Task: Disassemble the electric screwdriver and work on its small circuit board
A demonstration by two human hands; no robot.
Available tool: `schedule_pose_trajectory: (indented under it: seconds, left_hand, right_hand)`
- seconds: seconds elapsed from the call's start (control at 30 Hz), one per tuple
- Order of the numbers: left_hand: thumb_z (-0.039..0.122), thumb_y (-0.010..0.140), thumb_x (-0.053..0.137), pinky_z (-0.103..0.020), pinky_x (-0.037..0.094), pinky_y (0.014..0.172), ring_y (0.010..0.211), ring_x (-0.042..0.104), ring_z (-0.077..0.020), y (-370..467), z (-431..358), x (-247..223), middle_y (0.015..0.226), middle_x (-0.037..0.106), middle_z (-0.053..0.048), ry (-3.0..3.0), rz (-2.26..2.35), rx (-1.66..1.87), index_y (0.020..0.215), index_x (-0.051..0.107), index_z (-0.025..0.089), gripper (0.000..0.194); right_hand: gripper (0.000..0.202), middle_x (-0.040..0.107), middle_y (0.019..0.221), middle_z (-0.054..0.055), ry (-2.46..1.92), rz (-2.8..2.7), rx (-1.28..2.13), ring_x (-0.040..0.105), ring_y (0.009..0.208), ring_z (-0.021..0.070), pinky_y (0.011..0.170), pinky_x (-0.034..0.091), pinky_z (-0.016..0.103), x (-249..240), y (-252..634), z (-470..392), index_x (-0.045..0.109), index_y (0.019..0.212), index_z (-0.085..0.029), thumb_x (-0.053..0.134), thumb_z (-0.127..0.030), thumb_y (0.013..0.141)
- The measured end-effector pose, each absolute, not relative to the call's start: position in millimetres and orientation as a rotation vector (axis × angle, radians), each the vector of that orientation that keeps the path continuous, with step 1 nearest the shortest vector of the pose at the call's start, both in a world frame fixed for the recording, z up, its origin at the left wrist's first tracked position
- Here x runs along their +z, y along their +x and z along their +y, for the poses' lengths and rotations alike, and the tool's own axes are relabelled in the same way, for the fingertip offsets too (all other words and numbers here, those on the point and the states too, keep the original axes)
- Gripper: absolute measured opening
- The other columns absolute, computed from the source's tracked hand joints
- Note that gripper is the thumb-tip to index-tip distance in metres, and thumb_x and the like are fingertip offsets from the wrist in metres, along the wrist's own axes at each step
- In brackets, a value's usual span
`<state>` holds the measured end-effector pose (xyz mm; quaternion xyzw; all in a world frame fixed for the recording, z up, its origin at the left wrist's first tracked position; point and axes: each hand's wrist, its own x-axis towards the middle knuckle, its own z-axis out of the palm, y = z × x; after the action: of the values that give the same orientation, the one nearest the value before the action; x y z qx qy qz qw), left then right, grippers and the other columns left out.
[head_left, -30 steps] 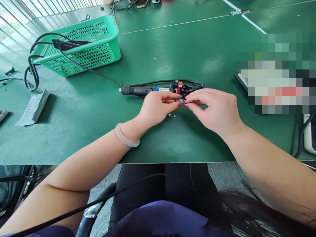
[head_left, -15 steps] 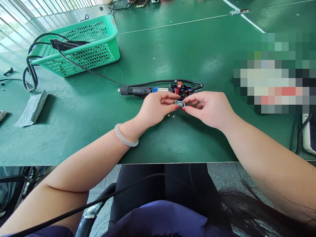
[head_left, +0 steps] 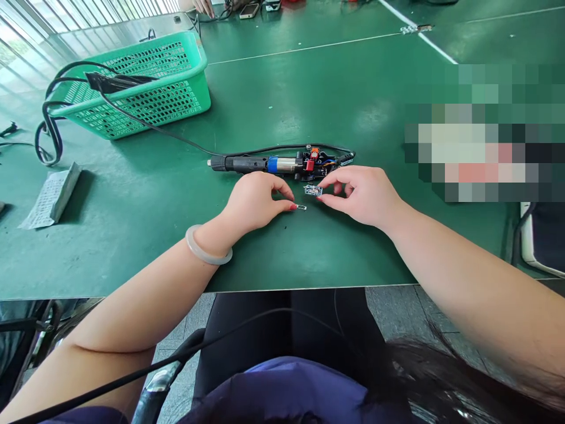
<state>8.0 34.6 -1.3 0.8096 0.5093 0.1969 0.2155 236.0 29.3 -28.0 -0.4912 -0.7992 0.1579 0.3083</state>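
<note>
My right hand (head_left: 364,191) pinches a small circuit board (head_left: 313,189) at its fingertips, just above the green table (head_left: 309,88). My left hand (head_left: 258,200) rests on the table with its fingers curled. Its thumb tip touches a tiny metal clip (head_left: 301,206) that lies flat on the mat. Just beyond both hands lies a cabled black tool (head_left: 247,163) with a blue middle section and exposed red and black parts at its right end.
The tool's black cable (head_left: 145,125) runs left to a green mesh basket (head_left: 176,100). A folded printed sheet (head_left: 50,197) lies at the left. A white-edged object (head_left: 527,244) sits at the right edge. Another person's hand (head_left: 203,6) and phones are at the far end.
My left hand let go of the circuit board and dropped back to the metal clip on the table. My right hand kept the board and shifted slightly left.
</note>
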Motion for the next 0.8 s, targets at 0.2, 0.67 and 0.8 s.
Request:
schedule_pose_trajectory:
  seconds: [0.2, 0.67, 0.8]
  left_hand:
    - [0.029, 0.078, 0.073, -0.037, 0.048, 0.084, 0.087, 0.063, -0.0221, 13, 35, -8, 0.087, 0.074, -0.003, 2.524, 1.341, 0.417, 0.088, 0.078, 0.022, 0.013]
    - [0.022, 0.087, 0.064, -0.035, 0.047, 0.084, 0.088, 0.060, -0.0226, 24, 27, -12, 0.086, 0.070, -0.007, 2.794, 1.335, 0.567, 0.087, 0.073, 0.016, 0.010]
    - [0.020, 0.090, 0.059, -0.035, 0.046, 0.083, 0.089, 0.059, -0.0228, 29, 24, -9, 0.089, 0.070, -0.008, 2.825, 1.359, 0.659, 0.089, 0.072, 0.014, 0.014]
  right_hand:
    - [0.014, 0.060, 0.066, 0.000, -1.307, -2.182, 0.427, 0.053, 0.059, 0.0132, 0.056, 0.039, 0.028, -27, 236, 30, 0.075, 0.084, -0.022, 0.071, -0.031, 0.074]
    - [0.015, 0.064, 0.070, 0.002, -1.253, -2.262, 0.348, 0.058, 0.065, 0.0164, 0.061, 0.042, 0.029, -28, 234, 29, 0.072, 0.085, -0.022, 0.069, -0.033, 0.076]
    - [0.015, 0.064, 0.072, 0.002, -1.227, -2.259, 0.337, 0.058, 0.067, 0.0167, 0.062, 0.043, 0.029, -30, 232, 29, 0.072, 0.084, -0.021, 0.069, -0.033, 0.076]
